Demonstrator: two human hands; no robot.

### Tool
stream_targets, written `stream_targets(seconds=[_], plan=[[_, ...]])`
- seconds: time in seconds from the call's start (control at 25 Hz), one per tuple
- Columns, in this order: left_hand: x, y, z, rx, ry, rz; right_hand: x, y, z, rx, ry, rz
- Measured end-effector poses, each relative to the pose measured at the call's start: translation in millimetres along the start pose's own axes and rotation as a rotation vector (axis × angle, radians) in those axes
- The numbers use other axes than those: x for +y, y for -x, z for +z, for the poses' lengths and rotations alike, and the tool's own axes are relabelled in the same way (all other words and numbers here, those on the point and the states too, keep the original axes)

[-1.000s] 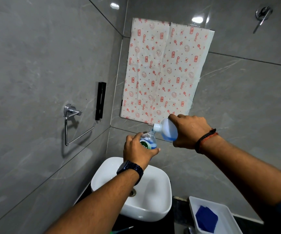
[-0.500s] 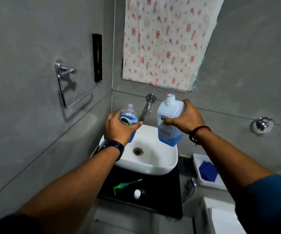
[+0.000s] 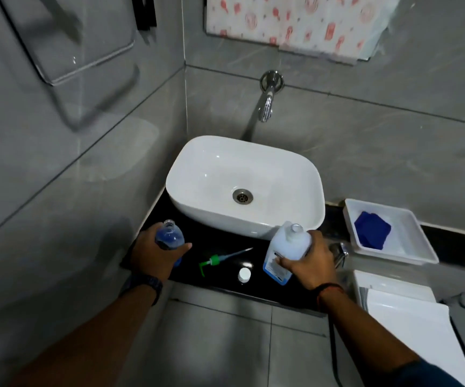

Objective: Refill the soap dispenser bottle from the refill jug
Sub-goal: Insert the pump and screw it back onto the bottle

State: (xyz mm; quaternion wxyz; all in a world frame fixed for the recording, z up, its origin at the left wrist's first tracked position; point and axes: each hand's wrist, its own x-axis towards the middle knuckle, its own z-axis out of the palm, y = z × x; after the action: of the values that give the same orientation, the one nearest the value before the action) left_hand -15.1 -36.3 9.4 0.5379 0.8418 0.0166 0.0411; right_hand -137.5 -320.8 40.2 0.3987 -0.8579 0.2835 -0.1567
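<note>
My left hand (image 3: 154, 254) grips the small clear soap dispenser bottle (image 3: 169, 236), upright, open at the neck and holding blue liquid, low over the left end of the black counter (image 3: 220, 277). My right hand (image 3: 309, 261) holds the white refill jug (image 3: 288, 248), upright with its mouth open and a little blue liquid at its base, which is at the counter surface. Between my hands lie the green pump head (image 3: 214, 261) with its tube and a small white cap (image 3: 244, 274).
A white basin (image 3: 290, 174) sits on the counter under a wall tap (image 3: 267, 104). A white tray (image 3: 410, 247) with a blue cloth (image 3: 372, 230) stands at the right. A white toilet tank lid (image 3: 410, 317) is lower right, a towel ring (image 3: 66, 65) on the left wall.
The jug went from tilted and pouring into the bottle to upright. Both hands came down from above the basin to the counter, and my view dropped with them.
</note>
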Motion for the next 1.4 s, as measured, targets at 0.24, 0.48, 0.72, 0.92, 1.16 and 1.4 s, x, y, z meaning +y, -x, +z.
stream_targets(seconds=[0.24, 0.48, 0.72, 0.92, 1.16, 1.4], plan=[[-38.4, -23.7, 31.2, 0.004, 0.087, 0.005, 41.7, -12.0, 29.0, 0.091, -0.057, -0.006], [-56.6, -29.9, 45.7, 0.028, 0.066, 0.047, 59.7, 3.1, 36.9, 0.075, -0.175, 0.064], [-60.9, -30.7, 44.2, 0.019, 0.068, 0.117, 67.1, 61.7, 61.8, 0.28, 0.275, 0.278], [-65.3, -29.5, 46.2, 0.038, 0.045, 0.102, 42.1, 62.3, 98.2, 0.055, 0.499, -0.124], [-71.7, -28.6, 49.5, 0.023, 0.0, 0.054, 10.3, 4.6, 139.4, -0.436, 0.557, -0.59], [-74.2, -29.4, 48.5, 0.027, -0.067, 0.059, 0.4, -10.9, 175.9, -0.586, 0.822, -0.711]])
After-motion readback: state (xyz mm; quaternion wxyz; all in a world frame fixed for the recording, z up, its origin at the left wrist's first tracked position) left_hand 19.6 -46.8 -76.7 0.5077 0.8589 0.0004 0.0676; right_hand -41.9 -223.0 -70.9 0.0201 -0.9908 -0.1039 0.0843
